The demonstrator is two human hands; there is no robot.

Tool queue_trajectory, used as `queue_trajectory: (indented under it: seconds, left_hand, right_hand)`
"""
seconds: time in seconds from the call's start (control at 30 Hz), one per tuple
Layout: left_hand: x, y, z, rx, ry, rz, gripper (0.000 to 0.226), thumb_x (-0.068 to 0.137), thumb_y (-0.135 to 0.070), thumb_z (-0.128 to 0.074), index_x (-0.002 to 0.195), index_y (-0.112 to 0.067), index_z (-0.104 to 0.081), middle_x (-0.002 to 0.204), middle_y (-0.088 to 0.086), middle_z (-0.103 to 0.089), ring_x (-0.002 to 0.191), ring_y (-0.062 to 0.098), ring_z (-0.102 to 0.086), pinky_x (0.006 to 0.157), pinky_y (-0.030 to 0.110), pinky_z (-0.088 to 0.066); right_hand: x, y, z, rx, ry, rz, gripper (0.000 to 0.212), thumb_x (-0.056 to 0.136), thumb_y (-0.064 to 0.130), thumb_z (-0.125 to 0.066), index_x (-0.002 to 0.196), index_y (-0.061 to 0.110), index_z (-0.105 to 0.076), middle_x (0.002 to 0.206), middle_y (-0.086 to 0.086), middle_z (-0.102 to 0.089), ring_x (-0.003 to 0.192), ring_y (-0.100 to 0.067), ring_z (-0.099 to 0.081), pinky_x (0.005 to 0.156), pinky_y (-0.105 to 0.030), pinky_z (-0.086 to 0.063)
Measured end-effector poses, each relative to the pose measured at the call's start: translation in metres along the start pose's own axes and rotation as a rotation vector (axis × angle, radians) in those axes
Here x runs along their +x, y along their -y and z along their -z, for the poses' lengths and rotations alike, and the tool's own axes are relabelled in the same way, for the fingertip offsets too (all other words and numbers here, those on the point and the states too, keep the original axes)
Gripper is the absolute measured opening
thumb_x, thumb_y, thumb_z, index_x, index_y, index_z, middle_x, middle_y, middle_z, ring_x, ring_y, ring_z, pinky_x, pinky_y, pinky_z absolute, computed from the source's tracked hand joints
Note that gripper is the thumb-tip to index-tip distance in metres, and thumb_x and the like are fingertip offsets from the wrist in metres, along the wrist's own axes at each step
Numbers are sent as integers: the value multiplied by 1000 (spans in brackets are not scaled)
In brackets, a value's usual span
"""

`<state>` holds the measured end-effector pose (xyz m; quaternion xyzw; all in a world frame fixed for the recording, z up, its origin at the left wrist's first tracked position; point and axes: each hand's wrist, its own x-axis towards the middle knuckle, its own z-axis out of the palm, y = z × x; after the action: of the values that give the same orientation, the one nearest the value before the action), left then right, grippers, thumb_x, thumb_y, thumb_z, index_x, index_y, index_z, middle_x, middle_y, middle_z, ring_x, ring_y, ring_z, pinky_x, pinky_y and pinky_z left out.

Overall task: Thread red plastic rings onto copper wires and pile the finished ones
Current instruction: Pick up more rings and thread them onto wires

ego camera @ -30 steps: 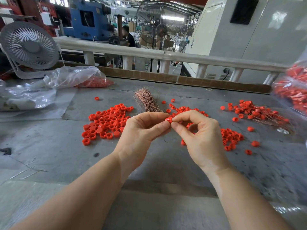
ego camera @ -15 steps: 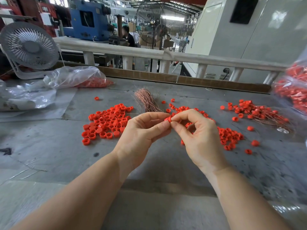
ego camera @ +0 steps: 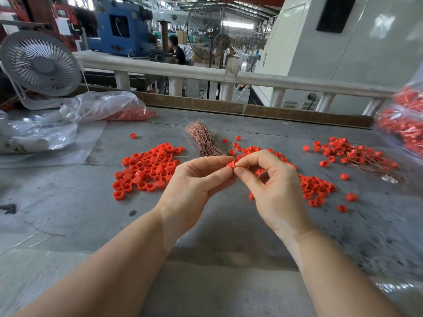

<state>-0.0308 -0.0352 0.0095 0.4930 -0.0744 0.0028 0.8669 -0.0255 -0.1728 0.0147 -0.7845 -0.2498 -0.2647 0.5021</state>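
**A small red ring pinched between two sets of fingertips**

The fingers (ego camera: 225,172) of the left hand (ego camera: 194,186) are curled, thumb against forefinger, and pinch a small red plastic ring (ego camera: 231,164). The right hand (ego camera: 272,186) meets it from the other side, thumb and forefinger closed to a fine pinch touching the same ring, the remaining fingers loosely arched. Whether a wire sits in that right pinch cannot be told; it would be too thin to show here.

The held ring hangs above the grey, scuffed surface (ego camera: 68,213), just in front of the bundle of thin copper wires (ego camera: 203,138) that lies fanned out there.

In my judgement the ring is very light, rigid and smooth (likely to skid or pop out of a tight squeeze), so it is best held by its outer wall, leaving the hole free. The wire looks soft and easily bent; gripping it close to its tip should keep it from buckling as it enters.

To the left of the copper bundle lies a spread of loose red rings (ego camera: 146,170). To its right lies a second scatter of red rings (ego camera: 315,186), and farther right a pile of rings already on wires (ego camera: 357,156). Behind and left of the bundle sits a clear plastic bag holding red pieces (ego camera: 107,108).
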Motion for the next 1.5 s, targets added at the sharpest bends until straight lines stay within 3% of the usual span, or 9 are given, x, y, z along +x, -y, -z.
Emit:
queue_trajectory:
  seconds: [0.37, 0.53, 0.97, 1.23, 1.5]
  left_hand:
    - [-1, -4, 0, -49, 17, -6, 17, 63, -3, -65, 77, -6, -73, 78, 10, -72, 71, 15, -69, 66, 21, -56]
    - [-2, -3, 0, 17, 2, -53, 16, 60, -7, -67, 73, -10, -75, 75, 7, -72, 68, 13, -68, 65, 20, -55]
    - [-3, -6, 1, 31, 11, -68, 19, 60, -5, -67, 75, -11, -76, 78, 8, -73, 72, 14, -69, 67, 20, -55]
    - [-1, -7, 3, 20, 28, -80, 45, 61, -2, -68, 105, -11, -63, 83, 8, -74, 77, 16, -69, 72, 24, -54]
    - [-2, -4, 3, 101, 8, -96, 19, 57, -9, -71, 76, -11, -75, 79, 9, -72, 72, 15, -67, 71, 21, -56]
  right_hand:
    - [1, 3, 0, 29, -16, 58, 10, 81, 13, -62, 78, 23, -62, 77, 8, -62, 59, -3, -52, 55, -13, -41]
    - [1, 5, 0, 35, -41, 30, 18, 79, 16, -65, 77, 33, -62, 70, 19, -62, 55, -5, -54, 47, -19, -42]
    - [1, 4, 0, 52, -75, 7, 20, 77, 19, -67, 80, 38, -65, 70, 25, -63, 55, -5, -57, 47, -31, -47]
    - [1, 3, 1, 59, -69, -35, 25, 78, 8, -72, 80, 32, -68, 68, 24, -62, 54, -6, -55, 48, -40, -49]
    - [1, 4, 1, 48, -70, -23, 25, 78, 7, -72, 79, 32, -68, 72, 20, -66, 55, -3, -56, 49, -31, -47]
